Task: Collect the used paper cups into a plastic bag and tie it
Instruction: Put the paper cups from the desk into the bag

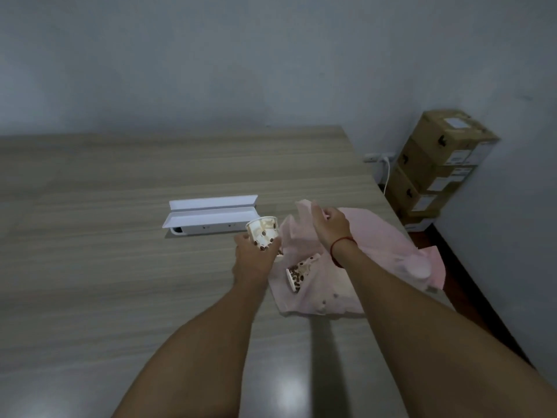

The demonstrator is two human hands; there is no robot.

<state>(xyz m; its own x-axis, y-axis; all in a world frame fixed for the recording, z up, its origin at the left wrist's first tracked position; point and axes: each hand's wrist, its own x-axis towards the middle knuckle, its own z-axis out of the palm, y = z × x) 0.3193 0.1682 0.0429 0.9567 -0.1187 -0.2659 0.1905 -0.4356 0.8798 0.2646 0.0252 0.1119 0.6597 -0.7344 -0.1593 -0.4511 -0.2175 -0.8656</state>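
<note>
A pink plastic bag [388,245] lies on the wooden table [120,267] at the right. My left hand [253,257] grips a white paper cup [262,232] with brown spots, held just left of the bag's mouth. My right hand [330,226], with a red cord on the wrist, pinches the bag's upper edge and lifts it. A second spotted cup [300,274] lies on its side inside the bag's opening. More spots show faintly through the plastic lower down.
An open white box [211,215] with its lid flipped back sits behind the cup. The table's right edge runs close to the bag. Stacked cardboard boxes [443,164] and a wall socket [376,156] with a white cable stand by the wall at the right.
</note>
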